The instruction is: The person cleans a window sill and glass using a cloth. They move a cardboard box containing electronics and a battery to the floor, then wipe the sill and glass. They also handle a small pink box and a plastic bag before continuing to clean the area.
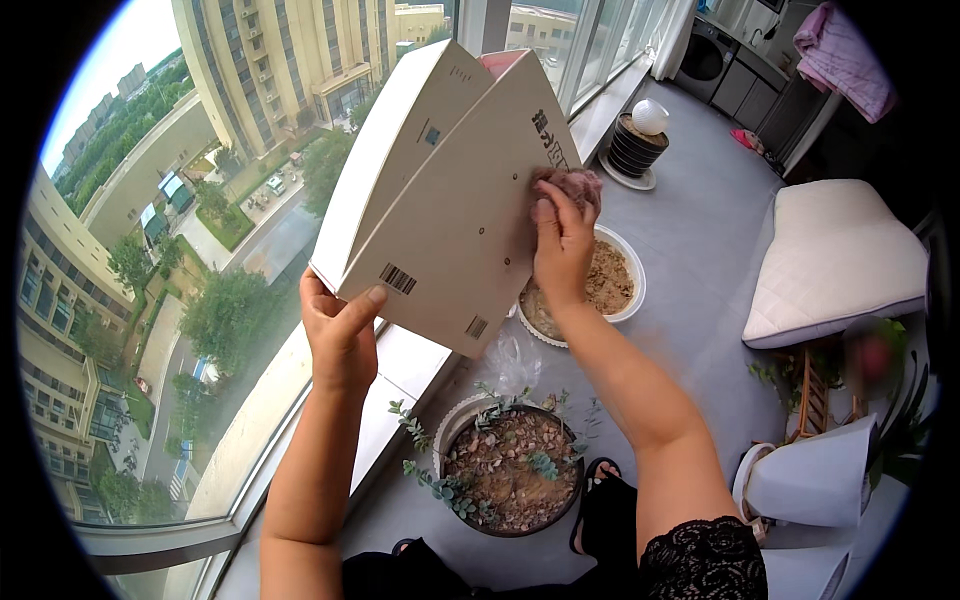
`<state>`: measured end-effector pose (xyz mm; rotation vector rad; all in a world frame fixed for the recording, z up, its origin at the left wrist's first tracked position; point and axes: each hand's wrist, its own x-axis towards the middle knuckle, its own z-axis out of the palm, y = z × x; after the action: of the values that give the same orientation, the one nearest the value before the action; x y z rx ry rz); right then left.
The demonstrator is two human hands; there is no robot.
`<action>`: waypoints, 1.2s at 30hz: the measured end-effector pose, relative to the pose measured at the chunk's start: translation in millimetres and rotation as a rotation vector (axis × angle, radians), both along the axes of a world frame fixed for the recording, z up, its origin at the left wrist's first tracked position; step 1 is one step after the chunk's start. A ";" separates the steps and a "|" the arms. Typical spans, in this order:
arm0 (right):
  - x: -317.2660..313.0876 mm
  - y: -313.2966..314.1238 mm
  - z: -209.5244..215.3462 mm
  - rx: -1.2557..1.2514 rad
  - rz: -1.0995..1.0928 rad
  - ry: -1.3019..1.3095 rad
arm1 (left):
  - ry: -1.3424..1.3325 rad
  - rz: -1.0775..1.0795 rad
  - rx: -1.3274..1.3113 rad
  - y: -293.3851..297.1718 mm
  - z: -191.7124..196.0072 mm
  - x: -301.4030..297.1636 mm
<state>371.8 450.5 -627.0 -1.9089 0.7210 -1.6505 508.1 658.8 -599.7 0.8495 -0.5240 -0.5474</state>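
A white file folder [440, 240] with a stiff spine, barcodes and small rivets is held tilted in front of me beside the window, its covers partly apart. My left hand [342, 325] grips its lower left corner, thumb on the front cover and fingers behind. Against the right part of that cover my right hand [562, 245] presses a bunched brownish-pink cloth [575, 187], pinched between thumb and fingers. The folder's inside is mostly hidden; a strip of pink shows at the top.
Below the folder stands a round pot with soil and trailing plants [512, 468]. Beyond are a white basin of soil [632, 275] and a dark ribbed pot [637, 150]. A white cushion [840, 262] and pale planter [815, 478] sit right; window sill [410, 362] left.
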 end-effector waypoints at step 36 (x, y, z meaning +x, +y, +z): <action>-38.2 -28.1 70.5 -0.344 0.579 1.129 | -1.630 0.093 0.048 82.3 -14.7 -55.9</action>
<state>333.6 422.5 -556.5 -2.8970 0.1699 -0.2517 452.2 741.1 -614.4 1.2462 -1.9247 0.3658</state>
